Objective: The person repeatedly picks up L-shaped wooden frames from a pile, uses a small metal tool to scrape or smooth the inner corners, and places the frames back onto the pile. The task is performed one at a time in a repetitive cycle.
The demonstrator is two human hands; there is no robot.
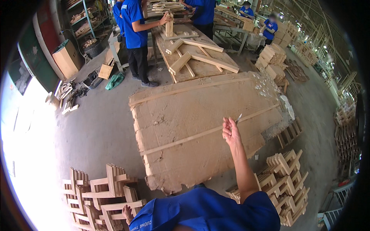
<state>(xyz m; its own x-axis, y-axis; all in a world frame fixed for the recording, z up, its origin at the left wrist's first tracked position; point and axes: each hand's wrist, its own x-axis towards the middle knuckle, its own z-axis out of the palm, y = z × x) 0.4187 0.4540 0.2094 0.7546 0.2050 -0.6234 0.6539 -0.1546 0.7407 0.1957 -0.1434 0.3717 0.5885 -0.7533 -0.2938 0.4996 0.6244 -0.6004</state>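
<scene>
Wood everywhere, one head view only. Right hand (230, 133) is raised over the near worktable (162, 115), fingers pinched closed on a thin pale sliver, maybe a pencil or small blade (239, 118); too small to tell which. Tip pokes up and right from the pinch. Under the grip the tabletop is a ragged brown board crossed by three long thin wood strips (208, 133); the nearest strip runs just below the hand, not touching.

Left hand (128, 212) sits low by the blue shirt, far left of the grip, next to a stack of glued wooden L-frames (104, 192). Can't tell if it holds anything or how the fingers are set.

Another stack of the same frames (285, 181) lies below and right of the grip.

Progress: many finished frames are piled on both sides, and no frame is on the near table.

Beyond the grip, coworkers in blue shirts (133, 23) stand at a far table (200, 61) with frame pieces laid out.
</scene>
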